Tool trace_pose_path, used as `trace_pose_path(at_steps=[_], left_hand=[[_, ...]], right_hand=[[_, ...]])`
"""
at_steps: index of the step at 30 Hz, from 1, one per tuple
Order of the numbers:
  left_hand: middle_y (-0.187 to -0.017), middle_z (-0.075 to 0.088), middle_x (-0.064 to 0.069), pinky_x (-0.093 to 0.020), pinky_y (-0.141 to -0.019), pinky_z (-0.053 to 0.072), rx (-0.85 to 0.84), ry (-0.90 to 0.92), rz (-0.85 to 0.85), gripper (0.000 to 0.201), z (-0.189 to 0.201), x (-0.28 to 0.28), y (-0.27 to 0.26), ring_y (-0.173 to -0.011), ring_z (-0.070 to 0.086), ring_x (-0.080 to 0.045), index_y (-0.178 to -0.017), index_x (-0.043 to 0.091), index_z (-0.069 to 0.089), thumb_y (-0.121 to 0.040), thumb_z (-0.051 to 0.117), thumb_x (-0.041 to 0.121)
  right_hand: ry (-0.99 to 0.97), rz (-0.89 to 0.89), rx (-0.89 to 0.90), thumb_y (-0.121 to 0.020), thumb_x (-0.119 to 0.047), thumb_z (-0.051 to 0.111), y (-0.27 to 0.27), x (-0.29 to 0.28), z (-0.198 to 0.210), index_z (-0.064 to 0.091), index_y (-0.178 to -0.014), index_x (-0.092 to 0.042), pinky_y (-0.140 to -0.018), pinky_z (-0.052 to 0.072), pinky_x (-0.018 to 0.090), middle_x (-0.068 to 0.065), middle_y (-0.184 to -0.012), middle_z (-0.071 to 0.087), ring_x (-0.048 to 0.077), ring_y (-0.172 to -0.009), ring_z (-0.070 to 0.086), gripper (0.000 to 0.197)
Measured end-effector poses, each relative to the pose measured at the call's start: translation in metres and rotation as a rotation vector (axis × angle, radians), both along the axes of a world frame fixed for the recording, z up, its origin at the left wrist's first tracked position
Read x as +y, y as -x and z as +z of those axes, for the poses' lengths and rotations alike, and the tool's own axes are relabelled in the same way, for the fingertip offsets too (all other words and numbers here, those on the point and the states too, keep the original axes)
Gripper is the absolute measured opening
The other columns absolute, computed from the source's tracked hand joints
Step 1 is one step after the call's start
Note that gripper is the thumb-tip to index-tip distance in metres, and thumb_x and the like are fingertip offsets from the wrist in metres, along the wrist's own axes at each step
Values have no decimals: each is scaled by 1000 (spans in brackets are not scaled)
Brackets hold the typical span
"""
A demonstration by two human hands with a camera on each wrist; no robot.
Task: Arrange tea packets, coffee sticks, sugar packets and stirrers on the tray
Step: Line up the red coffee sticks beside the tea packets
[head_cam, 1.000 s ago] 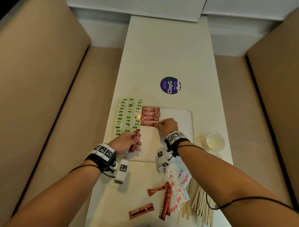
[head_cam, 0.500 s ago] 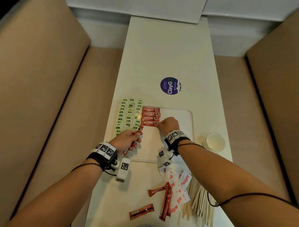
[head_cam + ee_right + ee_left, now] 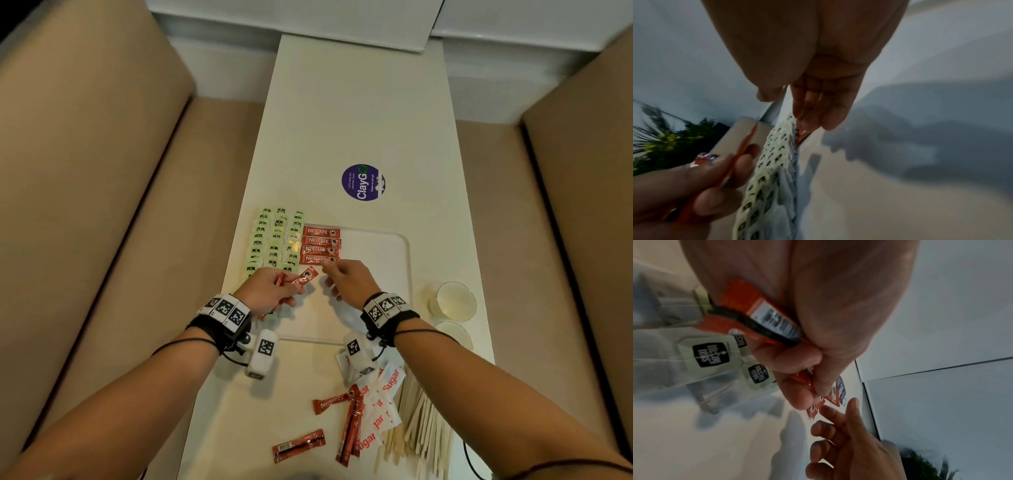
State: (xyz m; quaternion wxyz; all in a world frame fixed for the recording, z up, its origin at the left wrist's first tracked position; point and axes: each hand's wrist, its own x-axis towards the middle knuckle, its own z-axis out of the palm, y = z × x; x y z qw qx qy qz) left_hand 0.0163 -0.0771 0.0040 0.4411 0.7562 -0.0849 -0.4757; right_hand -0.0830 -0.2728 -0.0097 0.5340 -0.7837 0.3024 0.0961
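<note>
A white tray (image 3: 394, 240) lies on the table with rows of green tea packets (image 3: 274, 240) along its left side. Beside them several red coffee sticks (image 3: 320, 245) lie stacked in a column. My left hand (image 3: 270, 291) grips a bundle of red coffee sticks (image 3: 303, 279) (image 3: 764, 316), one poking out toward the right. My right hand (image 3: 346, 277) hovers just right of that stick, fingers straight and together (image 3: 818, 110), fingertips at the lowest laid stick. Loose coffee sticks (image 3: 342, 421), sugar packets (image 3: 380, 401) and wooden stirrers (image 3: 421, 425) lie near the table's front.
Two clear cups (image 3: 455, 301) stand at the table's right edge beside the tray. A purple round sticker (image 3: 363, 181) is on the table beyond the tray. Beige bench seats (image 3: 102, 171) flank the narrow table on both sides.
My left hand has lifted and turned its coffee sticks so one points toward my right hand. The right hand has drawn back slightly from the laid column.
</note>
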Motion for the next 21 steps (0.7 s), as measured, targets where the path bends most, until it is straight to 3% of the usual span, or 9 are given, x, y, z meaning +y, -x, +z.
trace_pose_path(at_steps=[3,6,8,11,14,17,21], left_hand=[[-81,76,-10,-38,-61,36,-12,-19,-66,13,2,-2,0,-70,52,-26,-95,30,79,-83,77,33],[-73,73,-8,-31,-55,36,-39,-13,-75,12,8,-7,1,-61,51,-22,-98,27,78,-86,78,27],[-78,73,-12,-24,-47,36,-52,9,-51,20,12,-10,3,-56,57,-13,-107,21,74,-88,77,21],[-92,77,-13,-26,-49,39,-65,25,1,25,12,-12,3,-64,64,-16,-113,17,68,-89,76,20],[-90,75,-9,-23,-46,41,-80,18,80,20,10,-13,0,-58,60,-14,-113,14,67,-93,70,17],[-83,70,-6,-18,-44,41,-78,-11,119,15,11,-9,-3,-52,54,-11,-108,12,70,-95,67,21],[-75,65,-3,-25,-52,42,-61,-79,75,14,8,-2,-5,-57,52,-14,-91,6,70,-93,63,19]], right_hand=[[-58,75,-87,-101,-45,55,8,4,5,73,-94,-14,-64,58,28,3,-82,73,14,-64,67,37],[-88,76,-96,-98,-27,65,12,4,3,72,-90,-20,-64,57,25,1,-78,70,11,-66,66,13],[-83,57,-90,-98,-24,66,14,3,1,71,-87,-20,-63,57,25,2,-78,69,10,-67,65,13],[-97,32,-81,-97,-24,67,17,1,0,73,-89,-16,-60,55,24,4,-77,69,10,-66,64,13],[-110,-38,-97,-98,-20,65,18,-2,0,72,-90,-15,-57,53,22,4,-80,70,10,-63,62,12],[-88,-153,-103,-100,-19,63,18,-12,-2,72,-94,-15,-55,51,21,3,-83,72,10,-62,61,12],[-11,-238,-50,-100,-18,62,18,-20,-11,75,-91,-10,-58,56,25,4,-80,72,11,-62,61,17]])
